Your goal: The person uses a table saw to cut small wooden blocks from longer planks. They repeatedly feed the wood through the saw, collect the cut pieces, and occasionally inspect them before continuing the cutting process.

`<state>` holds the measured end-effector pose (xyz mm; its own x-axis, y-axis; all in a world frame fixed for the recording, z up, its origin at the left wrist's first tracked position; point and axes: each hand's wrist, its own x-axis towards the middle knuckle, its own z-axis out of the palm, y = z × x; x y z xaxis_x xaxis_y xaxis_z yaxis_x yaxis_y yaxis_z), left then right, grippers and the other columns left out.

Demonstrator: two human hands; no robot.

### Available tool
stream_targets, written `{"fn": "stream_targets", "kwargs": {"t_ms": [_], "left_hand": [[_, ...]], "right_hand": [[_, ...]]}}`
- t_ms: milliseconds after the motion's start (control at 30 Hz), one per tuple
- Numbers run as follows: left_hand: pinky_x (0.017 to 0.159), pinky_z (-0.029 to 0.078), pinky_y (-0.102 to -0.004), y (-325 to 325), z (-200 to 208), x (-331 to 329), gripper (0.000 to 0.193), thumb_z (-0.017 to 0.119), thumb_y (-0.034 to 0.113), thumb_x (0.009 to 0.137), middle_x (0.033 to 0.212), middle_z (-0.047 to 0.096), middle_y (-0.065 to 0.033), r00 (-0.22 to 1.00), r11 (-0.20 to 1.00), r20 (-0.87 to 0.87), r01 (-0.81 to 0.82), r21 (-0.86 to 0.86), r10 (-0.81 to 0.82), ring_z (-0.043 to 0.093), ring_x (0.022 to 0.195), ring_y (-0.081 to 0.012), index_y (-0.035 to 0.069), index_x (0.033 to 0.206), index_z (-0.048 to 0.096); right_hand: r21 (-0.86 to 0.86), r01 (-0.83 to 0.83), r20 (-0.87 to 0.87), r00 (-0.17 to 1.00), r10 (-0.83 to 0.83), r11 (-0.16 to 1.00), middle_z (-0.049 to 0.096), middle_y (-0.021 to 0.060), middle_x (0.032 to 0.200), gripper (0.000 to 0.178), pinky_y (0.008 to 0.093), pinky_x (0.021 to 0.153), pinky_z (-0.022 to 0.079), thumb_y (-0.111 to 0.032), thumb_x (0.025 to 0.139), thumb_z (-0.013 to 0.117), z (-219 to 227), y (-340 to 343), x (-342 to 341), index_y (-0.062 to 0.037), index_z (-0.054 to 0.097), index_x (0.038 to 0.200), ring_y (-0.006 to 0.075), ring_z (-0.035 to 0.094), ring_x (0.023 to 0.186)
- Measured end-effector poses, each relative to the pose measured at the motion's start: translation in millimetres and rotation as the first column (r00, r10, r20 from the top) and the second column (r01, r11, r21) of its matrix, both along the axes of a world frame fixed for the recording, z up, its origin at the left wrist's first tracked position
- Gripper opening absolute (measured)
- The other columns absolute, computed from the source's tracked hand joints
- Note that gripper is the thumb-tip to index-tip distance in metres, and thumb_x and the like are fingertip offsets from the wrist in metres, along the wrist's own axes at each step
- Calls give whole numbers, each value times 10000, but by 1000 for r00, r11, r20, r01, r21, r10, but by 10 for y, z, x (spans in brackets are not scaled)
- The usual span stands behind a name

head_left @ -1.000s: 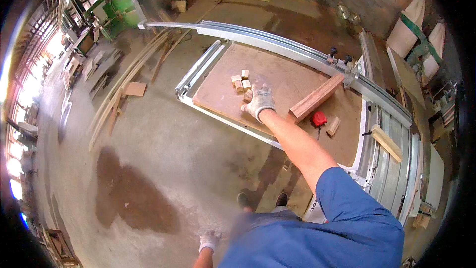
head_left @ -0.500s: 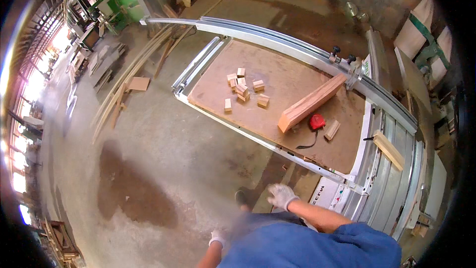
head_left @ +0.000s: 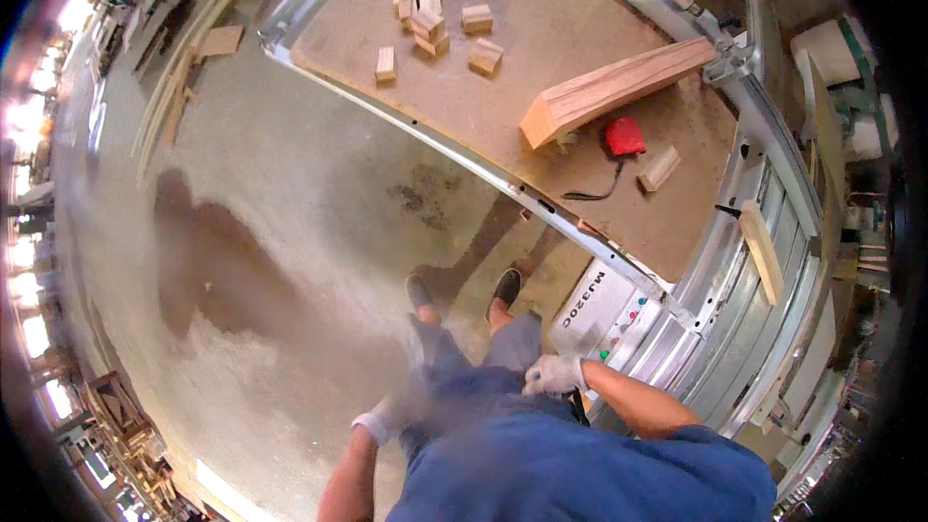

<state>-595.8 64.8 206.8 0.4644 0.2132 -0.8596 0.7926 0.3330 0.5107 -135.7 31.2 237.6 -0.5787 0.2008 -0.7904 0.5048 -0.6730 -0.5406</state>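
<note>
Grey concrete floor (head_left: pixel 290 184) fills the left and middle of the view, marked by a dark stain (head_left: pixel 208 261) and a pale spread of sawdust (head_left: pixel 280 377) below it. At the far left edge, stacked timber (head_left: pixel 116 406) is seen under bright windows. A flat offcut of board (head_left: pixel 220 41) lies on the floor near the upper left.

The left hand (head_left: pixel 375 422), in a white glove, is held low beside the person's hip; it is blurred, and whether the fingers are curled or spread cannot be told. Nothing is seen in it. Two dark shoes (head_left: pixel 462 288) are planted on the floor just short of the bench.

A cluster of small wooden blocks (head_left: pixel 435 24) lies on the brown top of the bench (head_left: pixel 570 29), well apart from both hands. The bench is edged by a silver metal rail (head_left: pixel 464 150).

The right hand (head_left: pixel 553 375), also gloved in white, is pressed against the front of the blue clothing at the waist, its fingers curled loosely; whether anything is gripped cannot be told. Just beside it stands a pale control panel (head_left: pixel 604 314) with coloured buttons.

Further right on the bench, a long timber beam (head_left: pixel 614 89) rests at a slant, with a red tool (head_left: pixel 624 137) and its black cord close by, and a short stick (head_left: pixel 659 168) next to that. A longer wooden strip (head_left: pixel 762 249) lies across the metal rails at the right.
</note>
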Motion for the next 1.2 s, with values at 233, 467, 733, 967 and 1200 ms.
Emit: {"fn": "stream_targets", "kwargs": {"t_ms": [233, 467, 733, 967, 1200], "left_hand": [[824, 577, -407, 54, -307, -17, 215, 785, 186, 932, 1014, 800, -129, 881, 945, 396, 315, -86, -257, 727, 891, -244, 85, 1122, 787], [968, 539, -526, 592, -965, 277, 436, 811, 304, 887, 1202, 703, -254, 993, 892, -73, -51, 449, 93, 670, 1120, -430, 63, 1233, 705], [1193, 377, -605, 802, -1702, 315, 800, 817, 344, 890, 1596, 409, -364, 951, 826, -170, -126, 550, 259, 433, 1443, -548, 61, 1552, 467], [1182, 383, -605, 847, -1981, 287, 774, 797, 268, 867, 1585, 417, -349, 929, 796, -159, -187, 576, 333, 439, 1431, -549, 29, 1534, 485], [1223, 337, -585, 790, -2062, 317, 801, 747, 352, 910, 1582, 401, -363, 892, 805, -242, -192, 562, 382, 417, 1470, -519, 31, 1583, 454]], "right_hand": [[-18, -284, -346, 901, 261, 959, 712, 118, 747, 412, 428, 639, 561, -410, 974, 728, -914, -336, -685, -2, 746, 917, 235, 703, 667], [301, 49, 241, 962, -125, 952, 790, 175, 1052, 345, 453, 883, 572, -410, 964, 687, -2496, 813, -700, -108, 774, 1105, 342, 752, 990], [141, -366, 776, 617, 127, 920, 464, 236, 1620, 611, 479, 1186, 459, -392, 926, 776, -4658, 1567, 394, -89, 652, 1441, 409, 547, 1410], [60, -375, 868, 478, 137, 925, 316, 215, 1701, 660, 492, 1217, 442, -412, 929, 781, -5837, 1805, 993, -216, 597, 1531, 417, 496, 1460], [-8, -436, 880, 424, 213, 900, 321, 186, 1697, 720, 427, 1220, 447, -372, 900, 812, -6550, 2145, 1142, -201, 576, 1558, 385, 498, 1461]]}}
